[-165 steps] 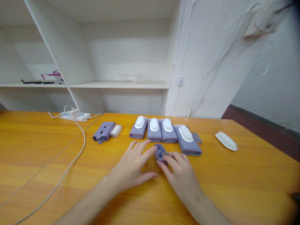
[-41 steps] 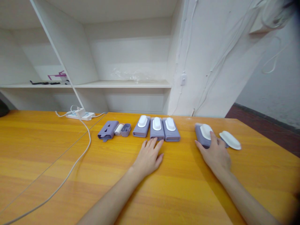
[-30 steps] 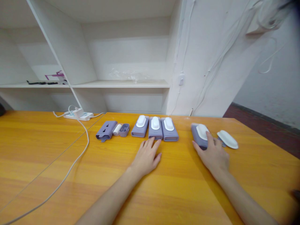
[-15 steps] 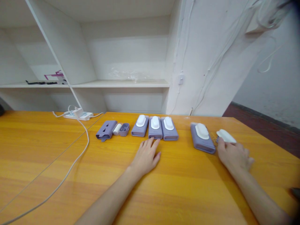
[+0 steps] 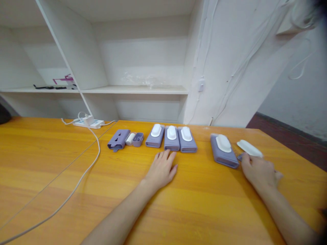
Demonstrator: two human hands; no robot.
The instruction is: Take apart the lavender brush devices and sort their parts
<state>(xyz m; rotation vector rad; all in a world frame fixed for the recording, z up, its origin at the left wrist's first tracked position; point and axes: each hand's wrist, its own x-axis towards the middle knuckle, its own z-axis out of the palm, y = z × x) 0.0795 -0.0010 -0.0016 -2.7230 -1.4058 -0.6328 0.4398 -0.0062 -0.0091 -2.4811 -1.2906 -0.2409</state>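
Observation:
My left hand (image 5: 162, 168) lies palm down on the table with its fingers stretched out. Its fingertips are at the front edge of the middle purple case (image 5: 172, 144), which has a white oval piece (image 5: 172, 132) on top. Similar cases stand on either side, a left one (image 5: 154, 141) and a right one (image 5: 188, 146). Over to the right, my right hand (image 5: 260, 172) is closed, with a small purplish-grey bit (image 5: 240, 157) showing at its fingertips; its kind is unclear. Just behind this hand lies a white oval piece (image 5: 250, 148). Left of it sits another purple case (image 5: 224, 158) topped with white.
Left of the row lie a purple holder with cutouts (image 5: 119, 139), a white roll (image 5: 130, 139) and a small purple cup (image 5: 138, 139). A power strip (image 5: 95, 124) sits at the back left, its white cable (image 5: 84, 173) trailing forward. Shelving (image 5: 143, 90) rises behind the table.
My right hand has shifted slightly right and toward me, and more of the white oval piece and the small purplish bit shows. My left hand stays in place. The view has turned slightly.

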